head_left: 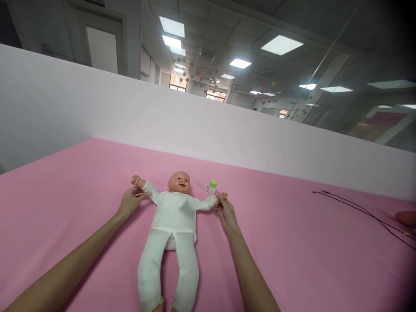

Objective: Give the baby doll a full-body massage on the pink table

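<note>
Held doll (175, 212) at near centre, right hand (226, 213) pinching one wrist, left hand (129, 202) at other, grip unclear. Seemed light, soft-clothed, hard-headed; probably needed lifting under trunk.

- Doll (175, 216): wht cloth body, tan head
- Cloth (279, 242): plain pink
- Btl (211, 188): wht w/ lt green cap (213, 183)
- Cables (360, 211): blk/dk
- Wall (195, 125): plain wht
- Ceiling hearts (208, 79): multicol.

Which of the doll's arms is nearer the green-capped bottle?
The arm at the person's right hand: it reaches close to the bottle. The other arm, by the left hand, is beyond the doll's head.
</note>
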`<state>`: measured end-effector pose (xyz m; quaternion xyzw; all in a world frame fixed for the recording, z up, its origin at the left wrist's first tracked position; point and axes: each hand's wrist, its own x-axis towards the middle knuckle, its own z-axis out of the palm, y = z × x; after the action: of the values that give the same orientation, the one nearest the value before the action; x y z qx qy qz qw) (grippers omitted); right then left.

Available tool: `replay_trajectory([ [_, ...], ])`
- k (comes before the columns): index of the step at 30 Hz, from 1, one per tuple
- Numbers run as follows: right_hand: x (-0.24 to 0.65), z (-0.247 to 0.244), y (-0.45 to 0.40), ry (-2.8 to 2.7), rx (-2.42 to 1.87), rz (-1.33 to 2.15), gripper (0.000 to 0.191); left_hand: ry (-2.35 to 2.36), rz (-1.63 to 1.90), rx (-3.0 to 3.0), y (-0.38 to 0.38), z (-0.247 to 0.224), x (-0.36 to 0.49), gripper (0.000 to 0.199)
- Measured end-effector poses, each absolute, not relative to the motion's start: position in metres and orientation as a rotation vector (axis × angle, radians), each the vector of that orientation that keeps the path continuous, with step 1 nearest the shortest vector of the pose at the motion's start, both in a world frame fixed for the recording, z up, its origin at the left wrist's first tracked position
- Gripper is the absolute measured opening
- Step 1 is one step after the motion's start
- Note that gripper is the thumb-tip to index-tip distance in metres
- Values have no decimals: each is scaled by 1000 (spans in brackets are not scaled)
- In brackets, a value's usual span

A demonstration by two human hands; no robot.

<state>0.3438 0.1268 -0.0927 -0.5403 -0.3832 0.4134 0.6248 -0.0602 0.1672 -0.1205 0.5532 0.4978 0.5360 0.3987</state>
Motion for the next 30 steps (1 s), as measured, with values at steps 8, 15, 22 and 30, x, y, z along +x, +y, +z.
replay_trajectory([
  [8,300,-119,120,-1717,-1284,477,34,1168,1363,1983,152,-135,-40,39],
  [15,296,-112,111,-2262,-1163,60,54,992,1149,2711,153,-131,-38,41],
  [22,294,-109,104,-2007,-1271,379,48,1073,1293,2021,154,-141,-32,43],
  [30,295,-126,126,-1006,-1264,885,58,1161,1428,1237,167,-146,-36,61],
])
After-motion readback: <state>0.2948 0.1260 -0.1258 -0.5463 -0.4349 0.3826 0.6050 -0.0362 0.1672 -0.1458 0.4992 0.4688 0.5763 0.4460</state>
